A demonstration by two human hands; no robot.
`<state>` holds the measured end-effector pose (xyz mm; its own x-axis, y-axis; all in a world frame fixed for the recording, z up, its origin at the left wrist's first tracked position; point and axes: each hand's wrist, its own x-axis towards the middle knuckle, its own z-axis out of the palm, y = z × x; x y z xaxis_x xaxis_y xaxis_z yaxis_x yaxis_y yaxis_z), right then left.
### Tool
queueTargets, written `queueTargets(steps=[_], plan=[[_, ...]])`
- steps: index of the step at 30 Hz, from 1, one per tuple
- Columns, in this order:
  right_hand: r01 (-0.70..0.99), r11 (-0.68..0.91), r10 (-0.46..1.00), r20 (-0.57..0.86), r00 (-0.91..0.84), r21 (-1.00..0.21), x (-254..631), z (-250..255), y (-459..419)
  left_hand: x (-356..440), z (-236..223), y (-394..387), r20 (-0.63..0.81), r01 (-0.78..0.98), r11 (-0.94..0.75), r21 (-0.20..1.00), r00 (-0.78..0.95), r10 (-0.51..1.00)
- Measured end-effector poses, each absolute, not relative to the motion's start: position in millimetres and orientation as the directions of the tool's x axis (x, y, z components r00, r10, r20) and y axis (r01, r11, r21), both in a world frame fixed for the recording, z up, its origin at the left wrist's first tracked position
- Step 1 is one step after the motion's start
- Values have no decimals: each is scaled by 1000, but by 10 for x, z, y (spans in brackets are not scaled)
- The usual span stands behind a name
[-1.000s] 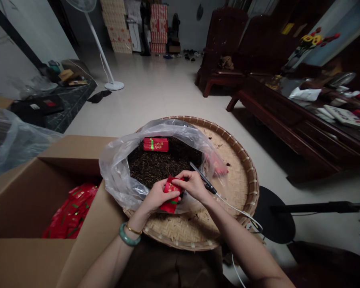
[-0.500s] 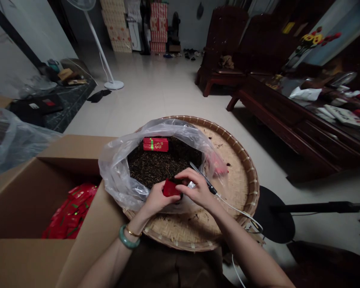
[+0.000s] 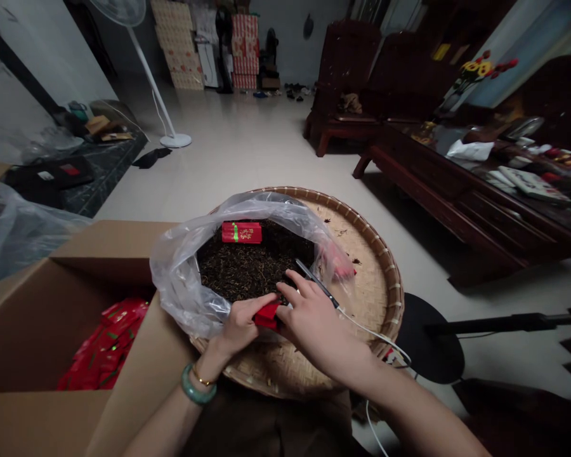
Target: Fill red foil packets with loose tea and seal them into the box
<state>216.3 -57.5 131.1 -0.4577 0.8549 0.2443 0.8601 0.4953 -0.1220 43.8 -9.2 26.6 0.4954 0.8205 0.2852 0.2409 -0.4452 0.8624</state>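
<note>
A small red packet point(image 3: 267, 315) is held above the near rim of a clear plastic bag point(image 3: 174, 270). My left hand point(image 3: 242, 322) grips its left side, thumb and fingers closed around it. On the packet's right end is my right hand point(image 3: 309, 317), with its fingertips pressed against it and upper fingers partly spread; that end is hidden. Dark, dry, twisted tea leaves point(image 3: 247, 273) fill the bag. Several flat red packets point(image 3: 242, 232) lie stacked on the leaves. Just beyond my right fingers, a slim black-and-silver tool point(image 3: 316, 282) with a white cord rests across the bag's edge.
The bag stands on a round woven bamboo tray point(image 3: 394, 298). To the left, an open cardboard box point(image 3: 137, 355) contains many red packets point(image 3: 107, 343). A black round stand base point(image 3: 431, 339) is at the right, and a dark wooden table point(image 3: 438, 184) stands beyond.
My right hand has moved over the packet's right side, covering more of it. The packet has tipped flatter and sits slightly lower. The whole view has shifted a little.
</note>
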Motion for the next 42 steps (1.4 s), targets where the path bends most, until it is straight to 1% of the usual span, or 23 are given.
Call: queueTargets(steps=[3, 6, 9, 12, 15, 17, 19, 22, 27, 29, 31, 34, 37, 39, 40, 42], plan=[[873, 479, 877, 103, -470, -89, 2081, 1243, -486, 433, 245, -101, 294, 265, -467, 844, 500, 815], [862, 491, 871, 52, -489, -129, 2071, 1205, -411, 419, 233, -113, 224, 304, -408, 861, 493, 841], [836, 491, 869, 78, -488, -245, 2134, 1253, -386, 413, 230, -122, 149, 310, -318, 896, 464, 873], [764, 523, 847, 134, -514, -379, 2234, 1349, -383, 424, 231, -123, 116, 280, -258, 925, 438, 892], [667, 536, 830, 180, -528, -517, 2325, 1408, -367, 440, 236, -123, 116, 253, -242, 937, 429, 896], [615, 512, 841, 204, -501, -600, 2362, 1410, -345, 448, 239, -125, 120, 241, -242, 940, 428, 896], [584, 481, 861, 226, -456, -654, 2375, 1389, -320, 451, 237, -128, 132, 243, -252, 937, 421, 897], [575, 473, 865, 228, -447, -668, 2359, 1348, -293, 446, 225, -133, 144, 266, -266, 926, 402, 904], [611, 485, 861, 217, -460, -626, 2312, 1323, -298, 429, 199, -137, 177, 278, -306, 910, 407, 896], [609, 468, 871, 216, -441, -641, 2306, 1329, -307, 430, 184, -137, 176, 282, -306, 909, 406, 897], [582, 432, 887, 207, -413, -688, 2306, 1332, -304, 437, 158, -136, 172, 286, -301, 910, 400, 900], [516, 324, 930, 165, -330, -793, 2313, 1305, -247, 452, 105, -135, 183, 259, -292, 920, 376, 909], [464, 190, 981, 155, -113, -865, 2329, 1237, -151, 459, 77, -138, 175, 227, -267, 936, 358, 917], [484, 178, 980, 200, -6, -856, 2339, 1198, -111, 458, 86, -142, 144, 224, -236, 945, 361, 921], [509, 200, 973, 232, 0, -837, 2340, 1188, -109, 457, 96, -143, 132, 227, -225, 948, 363, 923], [546, 269, 960, 268, -83, -793, 2336, 1186, -140, 456, 119, -145, 134, 239, -229, 944, 354, 926]])
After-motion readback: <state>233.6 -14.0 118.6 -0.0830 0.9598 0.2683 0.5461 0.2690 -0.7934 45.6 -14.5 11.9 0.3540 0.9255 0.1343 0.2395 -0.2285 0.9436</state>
